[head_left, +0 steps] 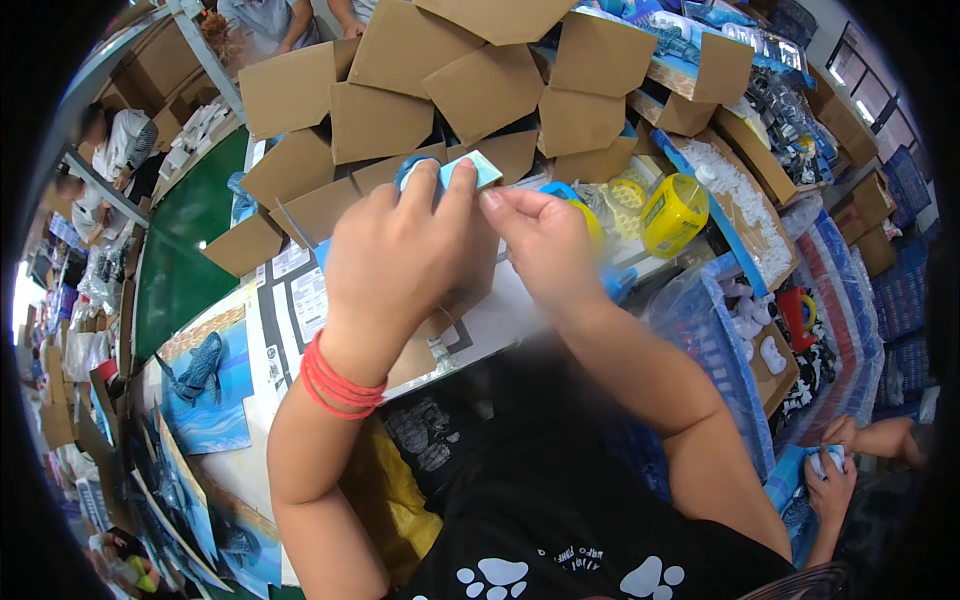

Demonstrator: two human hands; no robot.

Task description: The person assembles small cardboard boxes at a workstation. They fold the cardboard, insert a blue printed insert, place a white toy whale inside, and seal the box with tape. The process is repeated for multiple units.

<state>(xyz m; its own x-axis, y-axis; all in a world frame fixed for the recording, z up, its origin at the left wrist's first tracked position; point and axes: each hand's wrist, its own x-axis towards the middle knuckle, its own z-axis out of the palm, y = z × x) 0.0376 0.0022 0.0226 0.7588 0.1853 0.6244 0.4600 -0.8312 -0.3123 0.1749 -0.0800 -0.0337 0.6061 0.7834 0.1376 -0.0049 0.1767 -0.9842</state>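
Note:
In front of me, both hands meet over a small flat piece with a pale blue-green face. My left hand, with red bands at its wrist, is closed round it from above, hiding most of its shape. My right hand pinches at its near right corner with thumb and finger. A darker blue part shows beside the left fingertips; whether it belongs to the same piece I cannot tell. Open brown cardboard boxes stand right behind the hands.
A yellow bottle stands to the right, near a blue crate lined with plastic. Blue shark-like toys on printed cards lie at the left. White parts fill a carton at the right. Another person's hands work at lower right.

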